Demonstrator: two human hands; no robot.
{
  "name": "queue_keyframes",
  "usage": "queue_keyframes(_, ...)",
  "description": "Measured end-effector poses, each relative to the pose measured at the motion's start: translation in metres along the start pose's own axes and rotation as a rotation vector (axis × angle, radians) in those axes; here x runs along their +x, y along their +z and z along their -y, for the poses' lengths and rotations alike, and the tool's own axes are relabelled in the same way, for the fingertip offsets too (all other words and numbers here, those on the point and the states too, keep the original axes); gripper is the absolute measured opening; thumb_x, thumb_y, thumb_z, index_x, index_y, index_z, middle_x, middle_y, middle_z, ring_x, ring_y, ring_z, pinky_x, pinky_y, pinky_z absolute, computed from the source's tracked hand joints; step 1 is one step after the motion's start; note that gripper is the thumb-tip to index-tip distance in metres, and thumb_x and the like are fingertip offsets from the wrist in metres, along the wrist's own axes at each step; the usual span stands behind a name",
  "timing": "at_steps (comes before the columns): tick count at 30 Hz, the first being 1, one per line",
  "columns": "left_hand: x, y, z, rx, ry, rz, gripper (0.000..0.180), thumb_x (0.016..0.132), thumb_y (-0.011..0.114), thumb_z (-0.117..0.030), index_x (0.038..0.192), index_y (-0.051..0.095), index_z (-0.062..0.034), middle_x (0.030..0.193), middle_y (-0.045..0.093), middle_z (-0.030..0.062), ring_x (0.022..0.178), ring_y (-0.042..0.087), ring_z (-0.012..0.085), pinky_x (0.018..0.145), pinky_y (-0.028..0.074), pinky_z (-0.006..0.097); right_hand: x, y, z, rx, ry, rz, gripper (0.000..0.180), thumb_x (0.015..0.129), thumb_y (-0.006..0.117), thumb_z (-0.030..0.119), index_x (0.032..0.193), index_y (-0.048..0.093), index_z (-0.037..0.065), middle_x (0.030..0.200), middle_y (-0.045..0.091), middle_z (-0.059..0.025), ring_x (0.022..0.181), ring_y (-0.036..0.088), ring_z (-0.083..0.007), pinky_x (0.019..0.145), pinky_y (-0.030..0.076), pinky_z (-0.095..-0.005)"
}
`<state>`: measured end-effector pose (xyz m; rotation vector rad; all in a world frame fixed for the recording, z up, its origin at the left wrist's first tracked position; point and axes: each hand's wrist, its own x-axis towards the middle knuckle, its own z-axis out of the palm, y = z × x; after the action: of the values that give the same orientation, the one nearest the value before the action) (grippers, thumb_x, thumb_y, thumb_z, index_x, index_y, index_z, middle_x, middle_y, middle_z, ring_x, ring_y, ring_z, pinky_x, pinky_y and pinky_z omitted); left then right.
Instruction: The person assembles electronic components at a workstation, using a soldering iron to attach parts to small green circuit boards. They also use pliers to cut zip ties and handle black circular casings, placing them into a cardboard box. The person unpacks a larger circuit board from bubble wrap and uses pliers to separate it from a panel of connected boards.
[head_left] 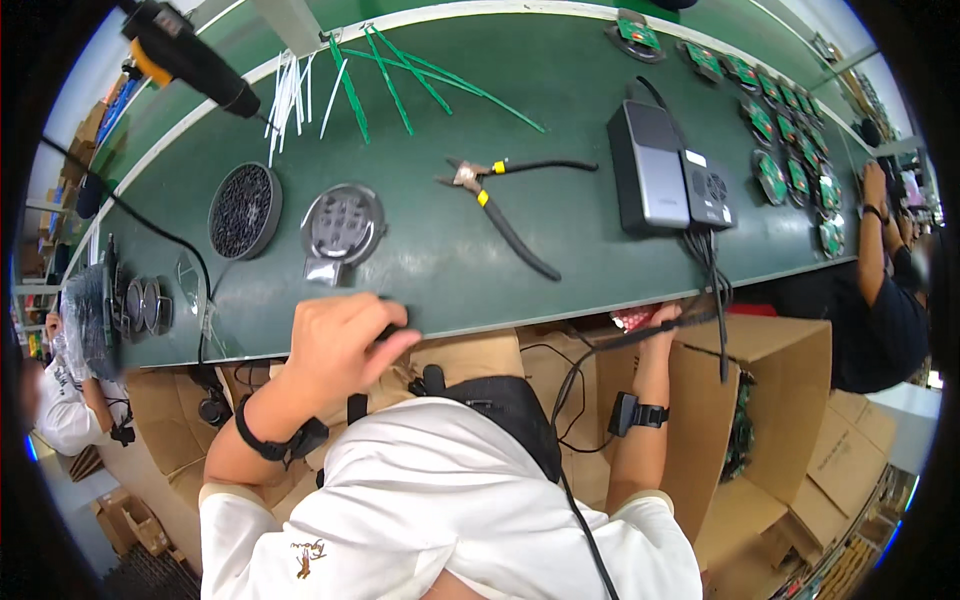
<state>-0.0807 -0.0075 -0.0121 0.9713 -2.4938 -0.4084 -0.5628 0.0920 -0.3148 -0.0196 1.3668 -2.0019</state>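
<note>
My left hand rests at the table's front edge with its fingers curled and thumb stretched forward. A small dark patch shows between thumb and fingers; I cannot make out what it is. Just beyond lies a round dark plastic housing with a short tab, and beside it a round tub of small black parts. My right hand is low at the front edge, fingers bent and partly hidden, next to a red patterned item and black cables. Pliers with black and yellow handles lie opened on the green table.
A grey box-shaped device with cables stands at the right. Green circuit boards in round housings fill the far right. White and green strips lie at the back, under a hanging power screwdriver. An open cardboard box is beside me.
</note>
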Motion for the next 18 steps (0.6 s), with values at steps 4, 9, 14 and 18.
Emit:
queue_keyframes(4,-0.006,0.001,-0.001,-0.046,0.02,-0.102,0.018,0.078,0.083,-0.011,0.09,0.069,-0.0102,0.063,0.05,0.0035,0.052,0.052,0.0212,0.05,0.039,0.035,-0.092,-0.016,0.057,-0.138,0.141,0.067,0.053,0.098,0.058,0.039,0.131,0.059,-0.003,0.124,0.067,-0.0134,0.112,0.067,-0.0276,0.096,0.055,-0.0434)
queue_keyframes(9,-0.019,-0.007,-0.006,-0.169,0.036,-0.091,0.014,0.082,0.079,-0.005,0.093,0.07,-0.0058,0.072,0.058,0.0068,0.059,0.058,0.0218,0.055,0.045,0.034,-0.182,-0.065,0.109,-0.161,0.178,0.016,0.057,0.094,0.057,0.038,0.133,0.058,-0.003,0.122,0.069,-0.0153,0.106,0.069,-0.03,0.092,0.057,-0.0443)
queue_keyframes(14,-0.032,-0.016,-0.026,-0.437,0.029,-0.038,0.014,0.085,0.076,0.0,0.098,0.071,-0.0037,0.078,0.062,0.0093,0.063,0.061,0.0206,0.057,0.047,0.032,-0.267,-0.092,0.174,0.0,0.403,0.257,0.064,0.09,0.054,0.041,0.137,0.057,-0.002,0.122,0.069,-0.0184,0.103,0.07,-0.0327,0.089,0.06,-0.0475)
queue_keyframes(18,-0.036,-0.023,-0.048,-0.551,0.147,0.023,0.013,0.086,0.075,-0.005,0.098,0.069,-0.0053,0.082,0.065,0.009,0.071,0.067,0.0263,0.061,0.052,0.035,-0.307,-0.042,0.195,0.178,0.448,0.442,0.065,0.09,0.053,0.039,0.141,0.055,-0.001,0.127,0.069,-0.0199,0.103,0.071,-0.0339,0.088,0.061,-0.0482)
